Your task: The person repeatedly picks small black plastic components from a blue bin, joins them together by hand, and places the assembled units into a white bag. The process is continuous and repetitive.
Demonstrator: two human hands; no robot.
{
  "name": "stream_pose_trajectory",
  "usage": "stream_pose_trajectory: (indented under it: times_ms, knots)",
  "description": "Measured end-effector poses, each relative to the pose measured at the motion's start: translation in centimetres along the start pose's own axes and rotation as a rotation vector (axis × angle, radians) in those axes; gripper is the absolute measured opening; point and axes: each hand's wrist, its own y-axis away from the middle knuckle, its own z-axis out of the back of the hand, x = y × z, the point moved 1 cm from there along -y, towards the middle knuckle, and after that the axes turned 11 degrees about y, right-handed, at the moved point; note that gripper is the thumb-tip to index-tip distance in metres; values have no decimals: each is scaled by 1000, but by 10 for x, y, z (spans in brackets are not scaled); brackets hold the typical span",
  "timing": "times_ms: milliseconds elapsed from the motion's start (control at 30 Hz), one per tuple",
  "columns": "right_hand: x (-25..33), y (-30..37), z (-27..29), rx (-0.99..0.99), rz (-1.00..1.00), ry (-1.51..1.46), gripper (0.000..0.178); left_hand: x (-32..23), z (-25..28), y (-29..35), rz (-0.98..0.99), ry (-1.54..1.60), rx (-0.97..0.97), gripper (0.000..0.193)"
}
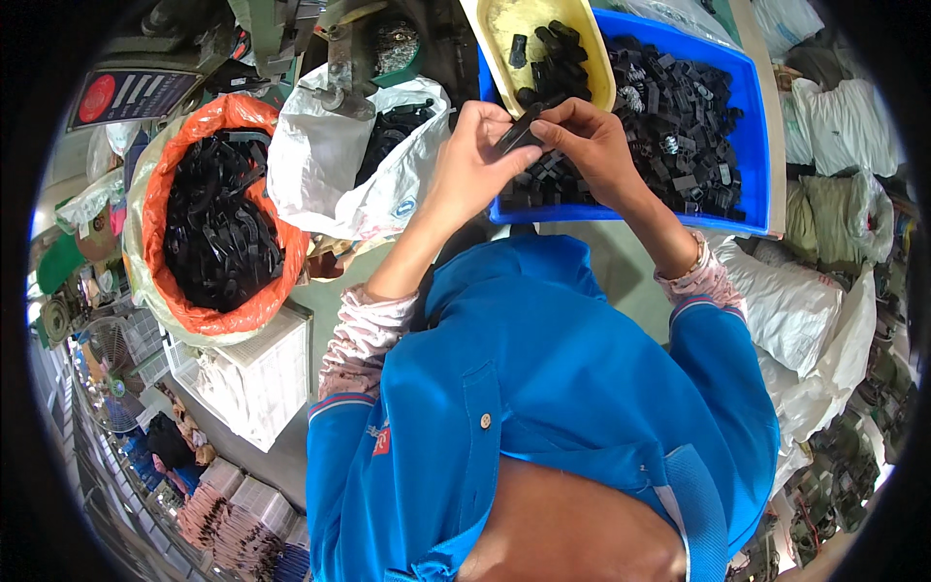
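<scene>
Both of my hands meet over the near edge of a yellow tray, gripping one small black plastic part between them. My left hand holds its lower left end between thumb and fingers. Thumb and fingers of my right hand pinch the upper right end. Several black pieces lie in the yellow tray, which rests over the left part of a large blue bin. Small black plastic blocks fill that bin. The exact kind of the held part is too small to tell.
Left of my hands stands a white sack with black parts inside. Farther left, an orange-lined bag holds many black plastic pieces, beside a white crate. White sacks are piled at the right. A green container sits at the back.
</scene>
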Motion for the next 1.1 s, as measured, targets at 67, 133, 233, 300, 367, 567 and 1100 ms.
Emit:
stream_pose_trajectory:
  times_ms: [67, 133, 233, 300, 367, 567, 1100]
  knots:
    - [0, -6, -4, -12, -4, -9, 12, 1, 13, 3, 46, -26, 23, 30]
    - [-3, -12, -12, 53, 22, -10, 14, -1, 21, 6, 193, 23, -2, 28]
    - [7, -49, -3, 66, 206, 300, 16, 0, 38, 10, 51, 39, -55, 22]
    - [17, -93, 20, -144, 658, 918, 20, 2, 50, 14, 17, 70, -89, 23]
    - [11, -126, 30, -154, 773, 1471, 24, -4, 57, 13, -9, 64, -106, 23]
    - [3, -148, 44, 44, 847, 1562, 27, -6, 93, 17, -139, -66, -225, 27]
    - [73, -105, -119, 182, 448, 683, 30, -36, 192, 16, -241, -216, -57, 23]
